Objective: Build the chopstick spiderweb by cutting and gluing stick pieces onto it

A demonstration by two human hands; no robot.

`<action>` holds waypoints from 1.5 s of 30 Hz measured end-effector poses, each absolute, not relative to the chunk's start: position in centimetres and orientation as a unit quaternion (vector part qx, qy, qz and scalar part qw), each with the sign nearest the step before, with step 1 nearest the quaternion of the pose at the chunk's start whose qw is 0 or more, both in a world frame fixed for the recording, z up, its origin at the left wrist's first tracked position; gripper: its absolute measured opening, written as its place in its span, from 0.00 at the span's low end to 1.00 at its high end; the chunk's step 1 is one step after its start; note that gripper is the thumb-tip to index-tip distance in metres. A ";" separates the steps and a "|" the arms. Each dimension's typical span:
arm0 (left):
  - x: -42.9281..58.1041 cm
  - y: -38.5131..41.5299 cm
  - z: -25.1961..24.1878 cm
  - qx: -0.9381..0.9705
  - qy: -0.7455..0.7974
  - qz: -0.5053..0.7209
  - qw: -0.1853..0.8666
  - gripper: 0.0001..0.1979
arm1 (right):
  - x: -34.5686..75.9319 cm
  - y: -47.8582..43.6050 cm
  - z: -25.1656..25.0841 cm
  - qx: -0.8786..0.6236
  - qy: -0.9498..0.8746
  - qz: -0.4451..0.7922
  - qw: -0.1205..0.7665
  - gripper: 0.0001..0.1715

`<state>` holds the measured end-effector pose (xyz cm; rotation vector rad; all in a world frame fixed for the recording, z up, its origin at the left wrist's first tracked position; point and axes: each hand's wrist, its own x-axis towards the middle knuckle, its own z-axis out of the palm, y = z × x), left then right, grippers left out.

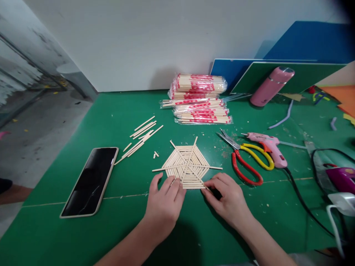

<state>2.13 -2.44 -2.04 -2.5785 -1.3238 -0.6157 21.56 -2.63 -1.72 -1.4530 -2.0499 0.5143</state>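
Note:
A web-shaped hexagon of wooden sticks point(186, 164) lies flat on the green table, with longer sticks crossing at its middle and poking past the edges. My left hand point(166, 201) rests its fingertips on the hexagon's lower left edge, fingers apart, thumb out to the side; no object shows in its grasp. At the lower right corner, my right hand point(226, 195) has thumb and forefinger pinched together on the end of a stick there. Loose sticks point(142, 133) of various lengths lie up and to the left, with a few short bits nearer the hexagon.
A phone point(90, 181) lies left. Scissors point(246, 157), a pink glue gun point(267, 146) and its black cord are right. Wrapped stick bundles point(198, 99) and a pink bottle point(271, 87) stand behind. Part of a person's arm point(16, 194) shows at far left.

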 end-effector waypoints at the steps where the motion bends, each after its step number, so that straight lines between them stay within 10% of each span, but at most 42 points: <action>1: 2.0 -2.4 -2.0 -0.869 -0.443 -0.202 0.086 0.08 | 21.5 -2.6 -1.7 -0.544 -0.766 0.191 0.283 0.06; 45: -6.2 10.1 -1.2 -0.852 -0.482 -0.191 0.068 0.13 | 21.3 -2.7 -1.6 -0.549 -0.769 0.181 0.274 0.05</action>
